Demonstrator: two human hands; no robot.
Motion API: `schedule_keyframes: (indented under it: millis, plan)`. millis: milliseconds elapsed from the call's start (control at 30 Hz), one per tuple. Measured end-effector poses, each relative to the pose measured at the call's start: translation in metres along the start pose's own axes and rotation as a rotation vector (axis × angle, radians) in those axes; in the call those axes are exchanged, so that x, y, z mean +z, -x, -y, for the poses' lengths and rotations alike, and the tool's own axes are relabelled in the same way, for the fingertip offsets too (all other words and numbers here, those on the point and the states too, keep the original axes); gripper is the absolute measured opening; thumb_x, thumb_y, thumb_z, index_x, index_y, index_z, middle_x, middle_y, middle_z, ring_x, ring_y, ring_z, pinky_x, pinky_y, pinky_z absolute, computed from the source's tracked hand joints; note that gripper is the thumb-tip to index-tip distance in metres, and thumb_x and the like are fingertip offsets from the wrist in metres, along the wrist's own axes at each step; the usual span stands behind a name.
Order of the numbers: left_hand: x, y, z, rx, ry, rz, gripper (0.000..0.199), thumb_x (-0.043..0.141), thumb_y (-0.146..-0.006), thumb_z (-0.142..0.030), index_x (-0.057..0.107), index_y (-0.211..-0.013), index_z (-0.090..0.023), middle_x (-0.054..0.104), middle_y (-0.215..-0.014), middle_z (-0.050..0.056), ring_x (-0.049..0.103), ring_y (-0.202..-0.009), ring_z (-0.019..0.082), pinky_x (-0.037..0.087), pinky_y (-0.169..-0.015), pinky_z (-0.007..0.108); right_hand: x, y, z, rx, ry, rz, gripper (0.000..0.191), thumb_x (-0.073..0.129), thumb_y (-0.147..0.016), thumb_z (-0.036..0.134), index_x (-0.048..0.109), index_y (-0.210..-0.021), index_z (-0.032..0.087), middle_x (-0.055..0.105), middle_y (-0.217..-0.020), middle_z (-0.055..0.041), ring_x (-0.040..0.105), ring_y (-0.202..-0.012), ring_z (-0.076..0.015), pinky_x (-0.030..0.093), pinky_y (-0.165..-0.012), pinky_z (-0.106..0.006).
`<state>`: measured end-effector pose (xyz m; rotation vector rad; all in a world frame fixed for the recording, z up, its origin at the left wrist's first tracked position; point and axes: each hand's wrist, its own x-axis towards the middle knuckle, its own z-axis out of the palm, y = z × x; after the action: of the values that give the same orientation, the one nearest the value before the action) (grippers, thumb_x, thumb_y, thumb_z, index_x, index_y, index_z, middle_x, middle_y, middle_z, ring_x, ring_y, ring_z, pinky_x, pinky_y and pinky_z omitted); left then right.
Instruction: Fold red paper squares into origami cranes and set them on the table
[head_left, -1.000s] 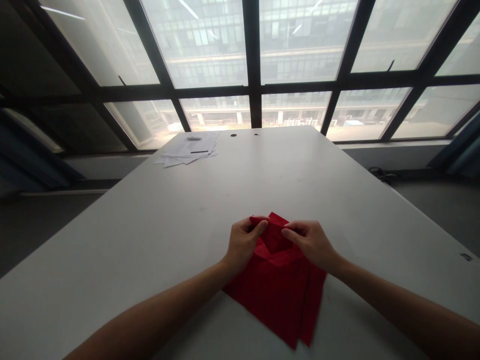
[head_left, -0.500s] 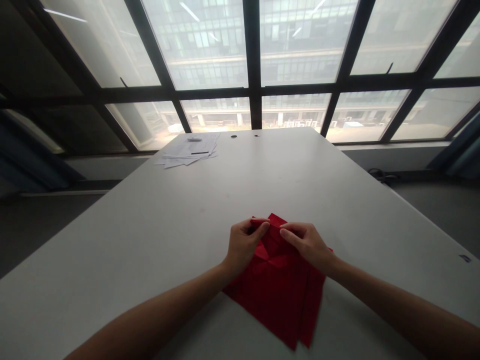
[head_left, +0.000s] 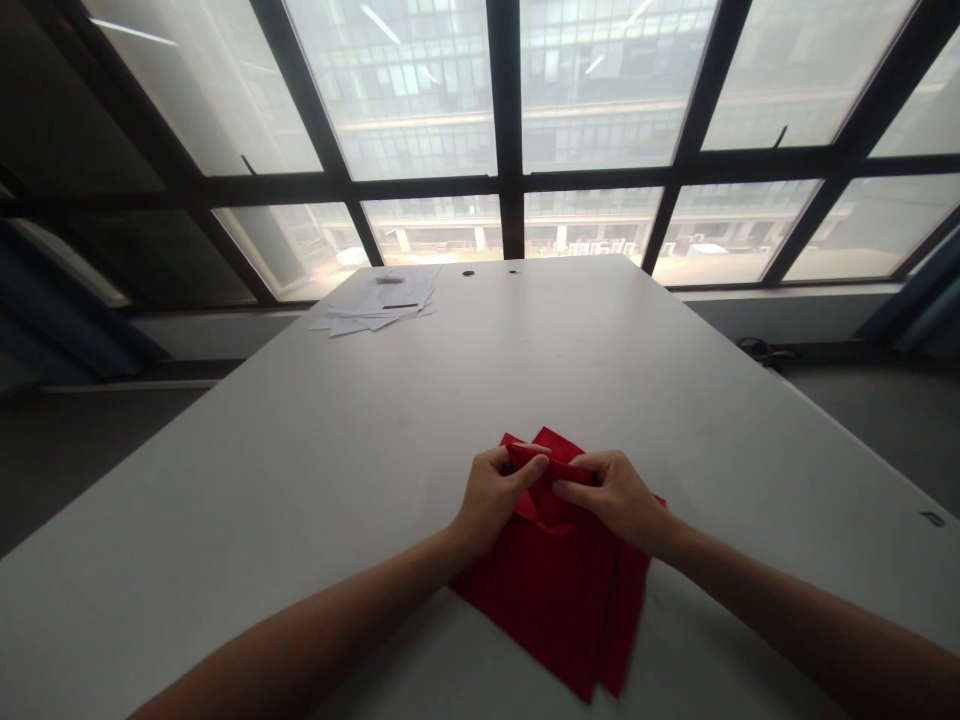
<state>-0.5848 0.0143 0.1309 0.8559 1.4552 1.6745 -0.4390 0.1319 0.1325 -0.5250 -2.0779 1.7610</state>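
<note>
Sheets of red paper (head_left: pixel 540 590) lie on the near part of the white table, overlapping, with pointed corners toward me and away from me. A folded upper edge is raised off the rest, with creases below it. My left hand (head_left: pixel 499 495) pinches that edge at its left end, thumb on top and fingers behind. My right hand (head_left: pixel 611 495) grips the same fold farther right, its thumb lying along the near side. The fingertips of both hands are close together. Part of the fold is hidden behind them.
Loose white papers (head_left: pixel 360 318) lie at the far left of the white table (head_left: pixel 300 480), with a dark pen (head_left: pixel 400 306) on them. A small dark tag (head_left: pixel 932 519) is near the right edge. Dark-framed windows (head_left: pixel 510 100) stand beyond the table; a cable (head_left: pixel 765 352) lies off its right side.
The pinched paper edge has turned up into a more visible fold. My left hand has shifted slightly right, and my right thumb has moved a little lower and left.
</note>
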Motion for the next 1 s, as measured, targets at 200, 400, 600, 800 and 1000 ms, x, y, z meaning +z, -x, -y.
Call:
schedule_keyframes:
  millis: [200,400,600,800,1000]
  plan:
    - [0.005,0.004,-0.005,-0.082,0.104,0.144,0.027,0.075,-0.082,-0.038,0.076,-0.084,-0.011,0.075,-0.08,0.01,0.067,-0.068,0.017,0.051,-0.062,0.026,0.0,0.001,-0.002,0.01,-0.018,0.013,0.028,0.072,-0.081,0.038,0.07,-0.068,0.013,0.06,-0.06,0.0,0.048,-0.053,-0.0105,0.035,-0.047,-0.023]
    - [0.005,0.003,0.003,-0.098,0.164,0.132,0.035,0.071,-0.085,-0.045,0.075,-0.082,-0.01,0.073,-0.075,0.009,0.065,-0.063,0.015,0.05,-0.06,0.024,0.002,0.003,0.003,0.036,-0.057,0.003,0.027,0.073,-0.079,0.037,0.07,-0.069,0.013,0.066,-0.063,-0.002,0.052,-0.054,-0.011,0.039,-0.047,-0.022]
    - [0.004,-0.003,0.006,-0.09,0.265,0.057,0.046,0.063,-0.089,-0.052,0.076,-0.099,-0.009,0.073,-0.075,0.009,0.064,-0.061,0.015,0.051,-0.06,0.023,0.002,0.001,0.0,0.091,-0.085,-0.018,0.026,0.077,-0.075,0.038,0.074,-0.074,0.011,0.07,-0.068,-0.0048,0.057,-0.055,-0.0122,0.042,-0.049,-0.022]
    - [0.004,-0.003,0.004,-0.11,0.267,0.026,0.049,0.062,-0.089,-0.054,0.075,-0.102,-0.008,0.073,-0.073,0.01,0.065,-0.06,0.016,0.051,-0.058,0.024,0.0,0.001,0.002,0.097,-0.123,-0.003,0.027,0.077,-0.075,0.037,0.073,-0.072,0.011,0.069,-0.066,-0.0041,0.055,-0.054,-0.0118,0.042,-0.048,-0.022]
    - [0.001,0.001,-0.001,-0.08,0.096,0.116,0.033,0.077,-0.079,-0.042,0.075,-0.084,-0.009,0.074,-0.079,0.01,0.067,-0.067,0.017,0.051,-0.061,0.025,0.001,0.001,0.002,0.058,-0.033,-0.017,0.027,0.073,-0.079,0.038,0.07,-0.07,0.013,0.065,-0.065,-0.0027,0.052,-0.057,-0.0124,0.039,-0.05,-0.023]
